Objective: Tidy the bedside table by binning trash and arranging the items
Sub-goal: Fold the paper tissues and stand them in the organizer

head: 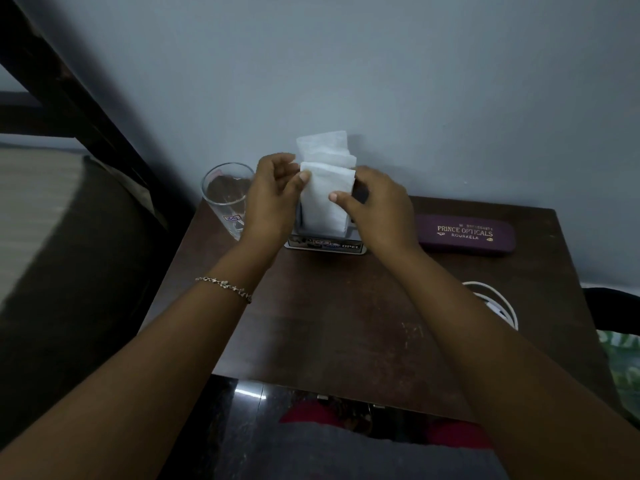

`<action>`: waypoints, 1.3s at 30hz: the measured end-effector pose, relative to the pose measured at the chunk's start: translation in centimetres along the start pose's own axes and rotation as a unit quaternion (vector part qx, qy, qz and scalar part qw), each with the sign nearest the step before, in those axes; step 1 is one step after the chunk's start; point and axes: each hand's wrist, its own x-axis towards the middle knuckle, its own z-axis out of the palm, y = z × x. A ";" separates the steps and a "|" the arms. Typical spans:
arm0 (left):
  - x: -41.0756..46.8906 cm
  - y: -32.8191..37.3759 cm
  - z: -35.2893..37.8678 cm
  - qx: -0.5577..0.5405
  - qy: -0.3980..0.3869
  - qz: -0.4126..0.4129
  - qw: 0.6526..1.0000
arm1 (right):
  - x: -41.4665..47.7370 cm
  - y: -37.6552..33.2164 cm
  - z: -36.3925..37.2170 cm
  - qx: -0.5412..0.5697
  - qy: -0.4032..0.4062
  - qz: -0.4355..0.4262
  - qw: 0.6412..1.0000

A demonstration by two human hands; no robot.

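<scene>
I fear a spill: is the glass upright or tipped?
Upright. The glass stands on its base on the table, rim upward.

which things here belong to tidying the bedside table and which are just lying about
In the job: left hand, right hand, both holding the napkins; napkin holder; glass; spectacle case; white cable; table.
Lying about: bed; green patterned cloth.

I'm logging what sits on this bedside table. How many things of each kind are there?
Drinking glass: 1
Tissue holder: 1
Folded tissues: 3 showing
Spectacle case: 1
White cable: 1
Total: 7
</scene>
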 end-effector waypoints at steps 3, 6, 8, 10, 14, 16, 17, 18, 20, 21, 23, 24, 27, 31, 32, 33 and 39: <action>0.2 0.5 0.5 0.012 -0.022 -0.025 0.999 | -0.2 0.3 0.5 0.067 0.051 0.004 0.996; 0.6 0.9 0.6 0.034 -0.049 -0.016 0.998 | 0.1 0.7 1.2 0.083 -0.019 0.036 0.996; 1.0 0.9 0.8 0.029 -0.065 0.008 0.997 | 0.3 0.9 1.7 0.081 -0.049 0.032 0.995; 1.2 1.0 1.0 0.018 -0.073 0.012 0.997 | 0.3 0.8 1.9 0.083 -0.049 0.037 0.995; 1.2 0.9 1.3 -0.012 -0.059 -0.016 0.998 | 0.3 0.5 2.4 0.096 -0.044 0.043 0.994; 1.5 0.9 1.3 -0.050 -0.044 -0.056 0.996 | 0.3 0.5 2.4 0.115 -0.034 0.034 0.992; 1.9 0.9 1.1 -0.075 -0.034 -0.079 0.993 | 0.4 0.4 2.1 0.144 -0.030 0.047 0.988; 2.4 0.9 0.8 -0.093 -0.027 -0.101 0.990 | 0.6 0.4 1.8 0.185 -0.025 0.067 0.980; 3.6 0.7 0.4 -0.085 -0.032 -0.128 0.988 | 1.2 0.6 1.1 0.224 -0.007 0.094 0.970; 3.9 0.5 0.4 -0.067 -0.044 -0.132 0.988 | 1.7 0.8 0.8 0.215 0.000 0.094 0.972; 4.1 0.5 0.6 -0.014 -0.077 -0.118 0.990 | 2.6 1.2 0.5 0.204 0.002 0.082 0.976; 4.2 0.4 0.8 0.018 -0.089 -0.100 0.991 | 3.1 1.3 0.3 0.202 -0.004 0.080 0.976; 4.9 0.5 0.8 0.111 -0.095 -0.043 0.988 | 4.3 1.3 -0.4 0.192 -0.043 0.090 0.976; 6.2 1.4 0.6 0.174 -0.137 0.005 0.975 | 5.3 1.0 -1.2 0.173 -0.143 0.098 0.970; 6.3 1.6 0.6 0.164 -0.156 0.012 0.974 | 5.5 0.9 -1.3 0.159 -0.162 0.092 0.970; 6.3 1.8 0.5 0.156 -0.174 0.017 0.972 | 5.7 0.9 -1.3 0.143 -0.174 0.085 0.971; 7.0 2.5 -0.1 0.185 -0.238 0.048 0.952 | 5.8 1.3 -0.5 0.063 -0.115 0.076 0.988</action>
